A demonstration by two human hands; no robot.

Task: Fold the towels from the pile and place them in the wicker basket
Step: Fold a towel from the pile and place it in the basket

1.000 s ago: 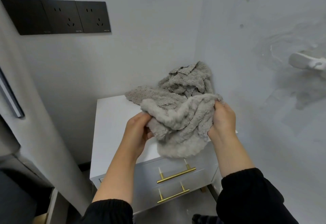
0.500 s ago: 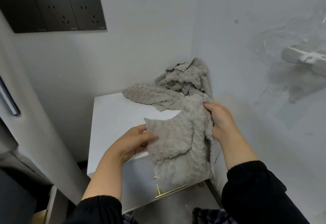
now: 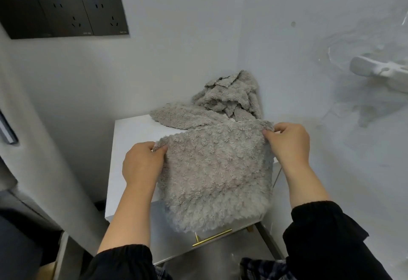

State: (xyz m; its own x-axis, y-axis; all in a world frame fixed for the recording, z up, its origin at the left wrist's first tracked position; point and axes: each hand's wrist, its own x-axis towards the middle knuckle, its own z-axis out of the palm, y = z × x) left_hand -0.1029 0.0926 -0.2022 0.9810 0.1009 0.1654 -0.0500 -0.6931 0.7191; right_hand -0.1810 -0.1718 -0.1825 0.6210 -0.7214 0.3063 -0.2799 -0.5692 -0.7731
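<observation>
I hold a fluffy grey towel (image 3: 216,173) spread out above the front of a white cabinet (image 3: 132,147). My left hand (image 3: 141,162) pinches its upper left corner. My right hand (image 3: 289,145) pinches the upper right corner, slightly higher. The towel hangs down over the drawer front. Behind it, a pile of grey towels (image 3: 223,103) lies crumpled in the back right corner of the cabinet top, against the wall. No wicker basket is in view.
The cabinet has a drawer with a gold handle (image 3: 212,237). Black wall sockets (image 3: 64,14) sit on the back wall at upper left. A white fixture (image 3: 379,72) sticks out of the right wall. A grey upright panel (image 3: 28,138) stands at the left.
The bunched towel has been opened out: my hands moved apart to its two upper corners, and it now hangs flat between them.
</observation>
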